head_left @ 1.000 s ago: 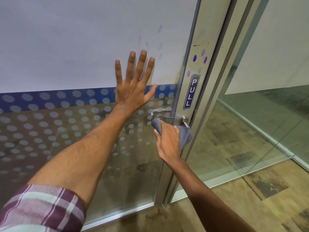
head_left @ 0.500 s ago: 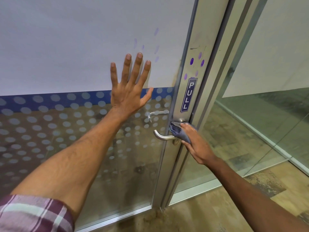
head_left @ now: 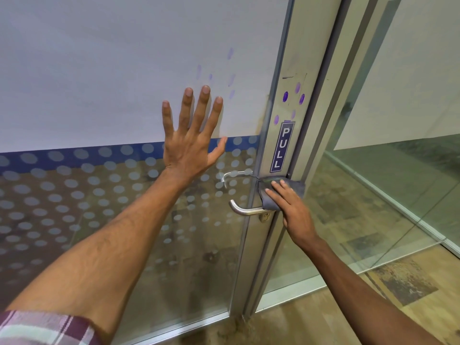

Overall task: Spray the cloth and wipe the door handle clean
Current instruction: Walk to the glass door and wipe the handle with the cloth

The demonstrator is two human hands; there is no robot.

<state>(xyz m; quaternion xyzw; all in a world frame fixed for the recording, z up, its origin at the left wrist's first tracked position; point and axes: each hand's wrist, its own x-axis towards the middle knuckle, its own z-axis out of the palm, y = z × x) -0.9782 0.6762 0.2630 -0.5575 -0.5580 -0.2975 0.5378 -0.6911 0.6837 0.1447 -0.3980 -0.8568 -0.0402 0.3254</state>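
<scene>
A curved steel door handle (head_left: 245,210) juts left from the aluminium door frame (head_left: 286,145). My right hand (head_left: 291,207) presses a grey-blue cloth (head_left: 270,201) flat against the frame at the handle's base, fingers extended over it. My left hand (head_left: 193,135) is spread flat on the frosted glass door (head_left: 99,83), well above and left of the handle, holding nothing. No spray bottle is in view.
A blue PULL sticker (head_left: 281,146) and purple fingerprint smudges (head_left: 291,100) sit on the frame above the handle. A second handle (head_left: 232,176) shows through the dotted glass. A clear glass panel (head_left: 385,183) stands to the right over a brown patterned floor (head_left: 336,314).
My right hand has moved the cloth from over the handle's lever to the right, onto the frame at the handle's base. The left hand stays flat on the glass.
</scene>
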